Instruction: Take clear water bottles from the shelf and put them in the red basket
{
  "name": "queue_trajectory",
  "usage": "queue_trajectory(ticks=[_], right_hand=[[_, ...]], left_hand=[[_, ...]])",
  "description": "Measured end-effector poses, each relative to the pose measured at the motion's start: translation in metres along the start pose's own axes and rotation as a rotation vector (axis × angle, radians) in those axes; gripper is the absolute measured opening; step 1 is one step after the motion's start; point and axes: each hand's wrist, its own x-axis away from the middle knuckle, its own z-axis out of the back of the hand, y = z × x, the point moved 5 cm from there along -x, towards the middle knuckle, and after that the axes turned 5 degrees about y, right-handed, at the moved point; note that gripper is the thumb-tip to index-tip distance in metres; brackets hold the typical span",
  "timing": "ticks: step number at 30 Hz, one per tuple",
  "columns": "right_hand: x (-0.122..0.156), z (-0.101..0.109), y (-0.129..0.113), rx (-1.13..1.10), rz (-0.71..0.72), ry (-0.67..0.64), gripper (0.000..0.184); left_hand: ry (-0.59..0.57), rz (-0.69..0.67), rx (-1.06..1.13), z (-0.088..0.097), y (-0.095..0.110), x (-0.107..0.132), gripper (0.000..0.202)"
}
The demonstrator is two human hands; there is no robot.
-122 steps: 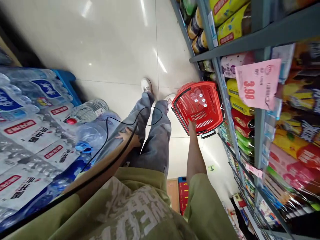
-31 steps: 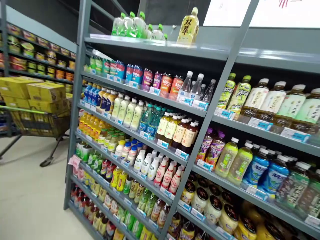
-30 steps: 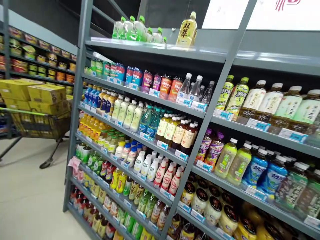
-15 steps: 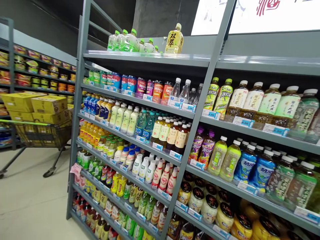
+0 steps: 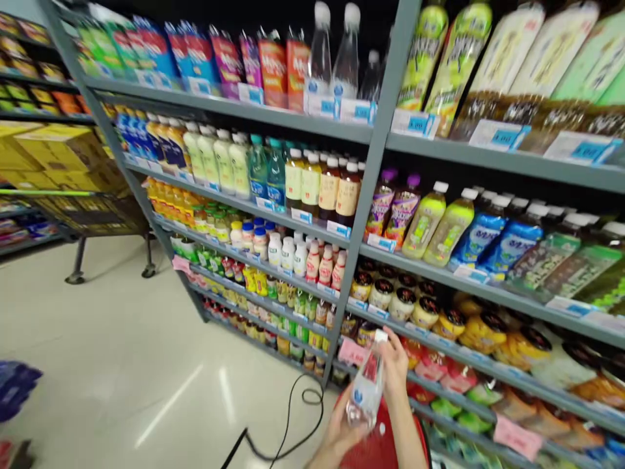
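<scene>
A clear plastic water bottle with a white cap and pale label tilts between my two hands at the lower middle. My left hand is wrapped round its base. Up at the neck, just under the cap, my right hand closes on the same bottle; some of its fingers are hidden behind it. Similar clear bottles with white caps stand on an upper shelf, behind price tags.
Grey drink shelves fill the middle and right. Below my hands is a red object, partly hidden. A black cord curls on the floor. At left stands a cart near yellow boxes.
The view has tilted down and come closer to the shelves. Both my hands and the bottle they hold now show at the bottom, where none showed before.
</scene>
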Motion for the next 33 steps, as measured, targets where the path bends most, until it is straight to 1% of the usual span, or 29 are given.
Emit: queue_trajectory(ticks=[2,4,6,9,11,16,20,23,27,30,33], right_hand=[[-0.002,0.001,0.003,-0.124,-0.055,0.022,0.085],[-0.002,0.000,0.003,-0.198,-0.079,0.014,0.085],[-0.002,0.001,0.004,-0.233,-0.093,0.002,0.084],[-0.002,0.002,0.006,-0.243,-0.108,-0.017,0.082],[-0.003,0.002,0.008,-0.238,-0.107,-0.006,0.080],[-0.007,0.000,0.008,-0.230,-0.094,0.035,0.076],[-0.010,-0.002,0.010,-0.231,-0.116,0.034,0.079],[-0.012,-0.001,0.015,-0.230,-0.127,0.038,0.084],[-0.009,-0.004,0.021,-0.187,-0.138,0.028,0.085],[-0.004,-0.014,0.020,-0.114,-0.151,-0.018,0.081],[0.000,-0.031,0.018,0.034,-0.144,-0.108,0.077]], left_hand=[[0.018,0.019,0.032,0.005,-0.014,0.007,0.094],[-0.012,0.004,0.010,0.009,-0.023,0.002,0.097],[-0.030,-0.024,-0.008,0.013,-0.029,-0.006,0.097],[-0.018,-0.061,-0.014,0.016,-0.032,-0.013,0.097],[-0.014,-0.047,-0.041,0.015,-0.031,-0.012,0.098],[-0.018,-0.014,-0.073,0.005,-0.017,-0.010,0.097],[0.014,0.006,-0.077,0.005,-0.017,-0.014,0.103],[0.032,0.010,-0.082,0.009,-0.021,-0.016,0.107],[0.040,-0.001,-0.140,0.016,-0.019,-0.016,0.106],[0.048,-0.007,-0.177,0.024,-0.012,-0.016,0.105],[0.037,-0.021,-0.197,0.037,-0.004,-0.021,0.108]])
